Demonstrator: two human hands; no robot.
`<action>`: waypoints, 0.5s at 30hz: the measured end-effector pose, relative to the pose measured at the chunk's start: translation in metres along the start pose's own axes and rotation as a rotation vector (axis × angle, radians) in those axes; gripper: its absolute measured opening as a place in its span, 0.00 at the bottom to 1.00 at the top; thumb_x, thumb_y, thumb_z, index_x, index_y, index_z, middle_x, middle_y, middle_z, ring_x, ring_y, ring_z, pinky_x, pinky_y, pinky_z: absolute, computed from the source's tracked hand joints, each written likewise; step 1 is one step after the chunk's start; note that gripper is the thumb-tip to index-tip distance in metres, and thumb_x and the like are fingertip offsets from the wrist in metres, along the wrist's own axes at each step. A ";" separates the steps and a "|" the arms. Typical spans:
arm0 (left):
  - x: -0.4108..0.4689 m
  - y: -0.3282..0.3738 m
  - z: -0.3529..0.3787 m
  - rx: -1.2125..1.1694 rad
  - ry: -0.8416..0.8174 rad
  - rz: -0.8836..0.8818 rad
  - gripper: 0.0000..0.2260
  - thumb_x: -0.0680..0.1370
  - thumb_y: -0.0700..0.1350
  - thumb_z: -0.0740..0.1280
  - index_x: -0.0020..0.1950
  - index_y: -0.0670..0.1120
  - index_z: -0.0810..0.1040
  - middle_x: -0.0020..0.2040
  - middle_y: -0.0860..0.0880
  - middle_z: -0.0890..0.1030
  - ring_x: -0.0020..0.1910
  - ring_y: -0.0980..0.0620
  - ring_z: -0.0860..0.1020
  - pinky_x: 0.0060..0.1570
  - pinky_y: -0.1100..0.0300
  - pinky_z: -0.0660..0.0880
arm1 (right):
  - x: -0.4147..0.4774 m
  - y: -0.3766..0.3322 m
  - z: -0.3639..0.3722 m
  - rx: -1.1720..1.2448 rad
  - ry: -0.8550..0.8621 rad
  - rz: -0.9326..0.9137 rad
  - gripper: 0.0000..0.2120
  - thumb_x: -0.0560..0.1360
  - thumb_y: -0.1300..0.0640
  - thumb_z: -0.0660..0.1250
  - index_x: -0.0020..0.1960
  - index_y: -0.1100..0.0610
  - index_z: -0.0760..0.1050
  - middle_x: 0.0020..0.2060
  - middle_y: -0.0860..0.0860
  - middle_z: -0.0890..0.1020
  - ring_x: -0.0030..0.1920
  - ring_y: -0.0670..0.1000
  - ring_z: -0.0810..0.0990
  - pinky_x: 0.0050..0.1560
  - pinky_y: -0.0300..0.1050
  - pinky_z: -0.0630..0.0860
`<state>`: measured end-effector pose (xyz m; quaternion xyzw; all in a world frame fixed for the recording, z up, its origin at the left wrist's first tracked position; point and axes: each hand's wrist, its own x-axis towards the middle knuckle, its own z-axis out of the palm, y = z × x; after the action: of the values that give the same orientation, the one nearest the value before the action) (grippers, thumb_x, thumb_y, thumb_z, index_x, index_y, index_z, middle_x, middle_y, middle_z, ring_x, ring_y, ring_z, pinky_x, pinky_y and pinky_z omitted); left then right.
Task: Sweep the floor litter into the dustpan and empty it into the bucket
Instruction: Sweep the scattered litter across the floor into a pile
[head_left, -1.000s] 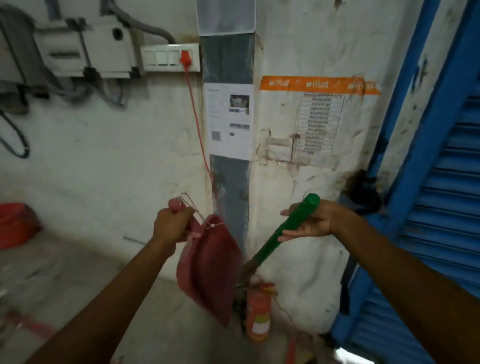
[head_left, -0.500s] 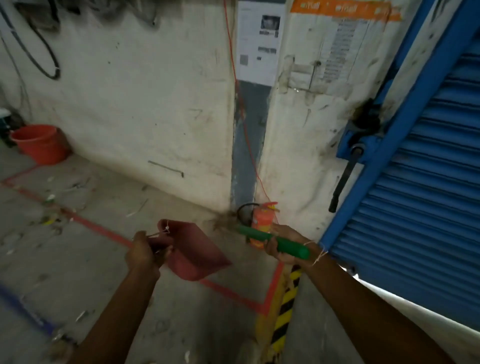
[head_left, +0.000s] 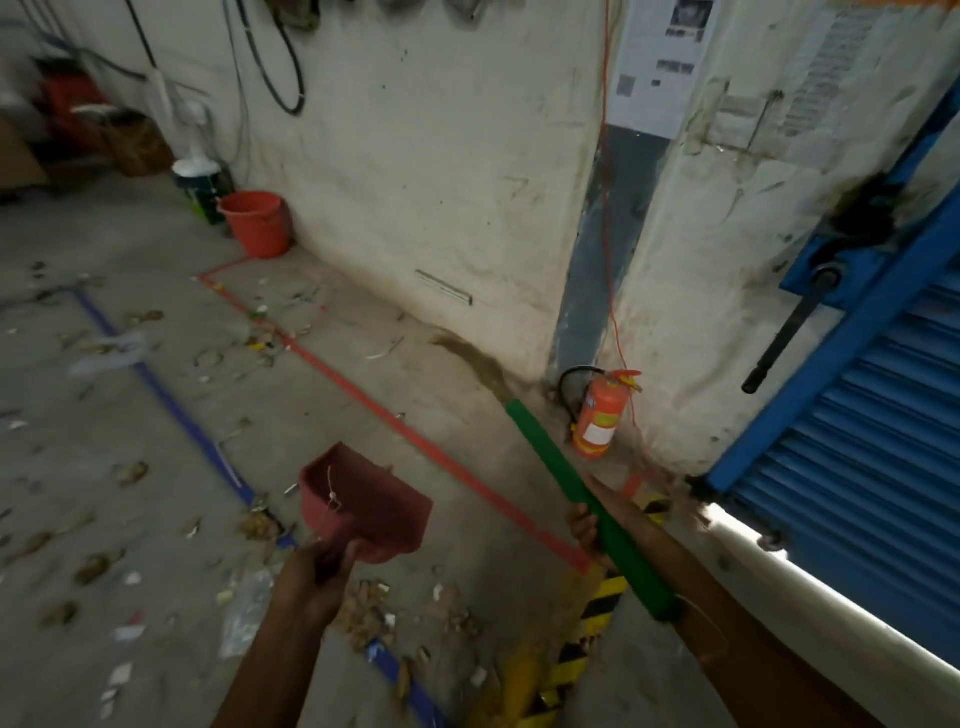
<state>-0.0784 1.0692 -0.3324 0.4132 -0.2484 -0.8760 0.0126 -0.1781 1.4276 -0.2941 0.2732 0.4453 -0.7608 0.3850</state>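
Litter (head_left: 363, 616) lies scattered on the floor (head_left: 332, 410) beneath the hands. Left hand (head_left: 314, 577) grips the handle of the red dustpan (head_left: 374, 501), held above the floor. Right hand (head_left: 586, 527) is curled round the green handle of the broom (head_left: 550, 462); the bristles, blurred, point toward the wall base. Fire extinguisher (head_left: 597, 415) stands at the pillar foot. Orange bucket (head_left: 258, 223) stands against the wall, far left, well apart from the dustpan.
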 end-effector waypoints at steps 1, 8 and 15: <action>-0.005 -0.004 -0.013 -0.042 -0.022 0.009 0.22 0.57 0.31 0.81 0.48 0.35 0.83 0.42 0.38 0.85 0.51 0.40 0.78 0.38 0.53 0.82 | -0.005 0.007 0.002 0.008 0.029 -0.030 0.16 0.78 0.49 0.66 0.39 0.60 0.71 0.24 0.52 0.73 0.20 0.47 0.73 0.19 0.39 0.72; -0.083 -0.079 -0.063 -0.053 -0.114 -0.008 0.41 0.44 0.29 0.81 0.56 0.34 0.76 0.45 0.36 0.85 0.38 0.41 0.86 0.35 0.55 0.82 | -0.031 0.071 -0.042 -0.489 0.165 -0.006 0.02 0.68 0.65 0.61 0.37 0.62 0.69 0.25 0.56 0.72 0.21 0.51 0.69 0.22 0.37 0.68; -0.191 -0.195 -0.114 -0.096 -0.178 -0.122 0.46 0.44 0.26 0.83 0.62 0.33 0.76 0.58 0.35 0.81 0.48 0.41 0.84 0.42 0.54 0.83 | -0.071 0.175 -0.152 -0.597 0.350 0.029 0.22 0.81 0.44 0.63 0.37 0.59 0.70 0.27 0.55 0.71 0.25 0.53 0.69 0.27 0.44 0.69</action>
<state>0.1664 1.2351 -0.3432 0.3472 -0.1807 -0.9192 -0.0430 0.0173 1.5329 -0.3913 0.2810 0.7035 -0.5331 0.3766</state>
